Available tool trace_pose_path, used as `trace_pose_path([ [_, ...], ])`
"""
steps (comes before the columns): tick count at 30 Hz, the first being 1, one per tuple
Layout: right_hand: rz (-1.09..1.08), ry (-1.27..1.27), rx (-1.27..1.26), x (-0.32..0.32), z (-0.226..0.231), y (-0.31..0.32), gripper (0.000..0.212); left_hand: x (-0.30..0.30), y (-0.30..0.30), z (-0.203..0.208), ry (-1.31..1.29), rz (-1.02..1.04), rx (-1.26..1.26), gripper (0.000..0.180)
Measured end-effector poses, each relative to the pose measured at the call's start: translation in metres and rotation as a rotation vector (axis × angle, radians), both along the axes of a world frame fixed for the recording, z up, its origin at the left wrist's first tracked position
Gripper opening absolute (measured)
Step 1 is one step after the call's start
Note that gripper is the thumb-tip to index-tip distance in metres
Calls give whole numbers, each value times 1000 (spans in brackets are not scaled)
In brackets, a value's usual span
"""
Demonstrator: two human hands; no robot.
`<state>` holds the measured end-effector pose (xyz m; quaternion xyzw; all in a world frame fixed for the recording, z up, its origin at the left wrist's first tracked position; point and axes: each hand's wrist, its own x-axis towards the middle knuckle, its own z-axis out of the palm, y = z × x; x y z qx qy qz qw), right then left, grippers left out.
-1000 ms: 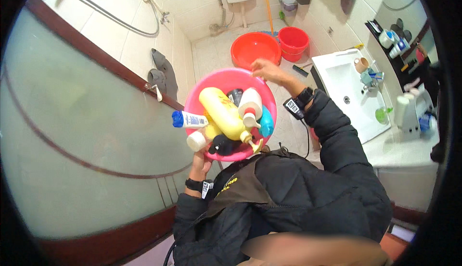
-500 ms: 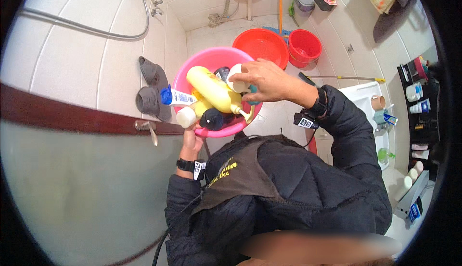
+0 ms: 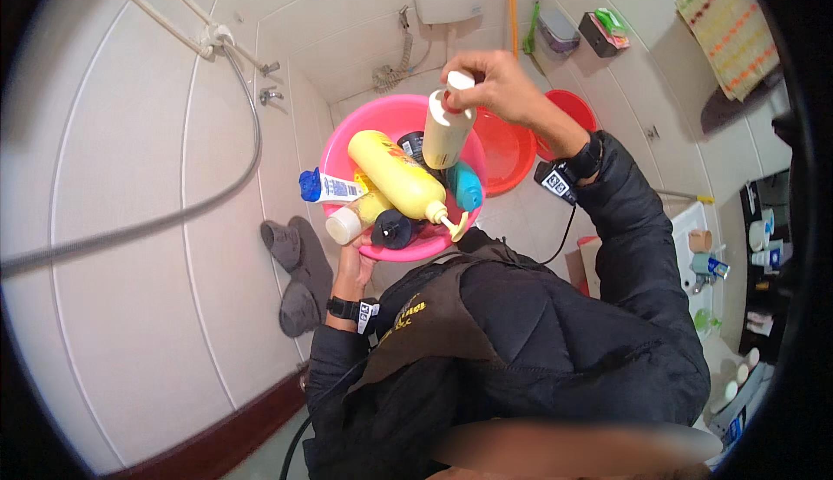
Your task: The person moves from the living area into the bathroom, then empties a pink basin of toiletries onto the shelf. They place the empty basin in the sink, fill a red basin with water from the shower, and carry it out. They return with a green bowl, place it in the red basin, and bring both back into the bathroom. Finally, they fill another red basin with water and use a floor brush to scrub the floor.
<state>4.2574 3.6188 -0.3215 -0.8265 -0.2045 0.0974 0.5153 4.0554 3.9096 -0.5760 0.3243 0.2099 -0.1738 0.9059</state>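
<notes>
Far L of L hand, a grey shower hose point(image 3: 173, 222) drooped along the tiled wall. Nearer, L of & a bit below the same hand, grey slippers point(image 3: 299, 306) sat against the wall. Just above the hand, a white tube w/ blue cap point(image 3: 340, 189) lay across the basin edge, cap poking outward. L hand point(image 3: 356, 263) held the pink basin point(image 3: 364, 115) at its near-L rim, fingers partly hid. Right above that hand: a yellow btl w/ white cap point(image 3: 376, 206), lying on its side; a dark round-topped btl point(image 3: 395, 230) was just R of it. Up & R from there, a big yellow pump btl point(image 3: 390, 167) lay slantwise over the load, nozzle twd the person. Past it, a black container point(image 3: 411, 143), partly covered. The white pump btl point(image 3: 447, 137) hung below R hand, over the basin's R part, near upright w/ slight tilt; couldn't tell if its base touched anything. A teal btl point(image 3: 466, 187) lay just under it, inside the rim. R hand point(image 3: 495, 85) was narrow, thumb & fingers pinched round the white pump head. Below R hand, a red basin point(image 3: 512, 154), partly hid; R of it, behind the forearm, a red bucket point(image 3: 577, 111). Well R & above, a patterned towel point(image 3: 729, 29).
</notes>
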Motion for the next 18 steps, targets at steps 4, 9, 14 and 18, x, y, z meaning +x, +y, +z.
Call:
trace_pose_path([
  [4, 13, -96, 49, 101, 3, -1, 22, 89, 8, -14, -15, -15, 4, 43],
  [9, -66, -125, 86, 217, -12, -5, 22, 171, 9, -22, -129, 20, -71, 63],
  [14, -237, -445, -143, 349, -40, 3, 26, 239, 32, -35, 26, 134, 10, 66],
  [18, -367, -447, -283, 444, -72, 15, 29, 307, 54, -58, -2, 202, -3, 69],
])
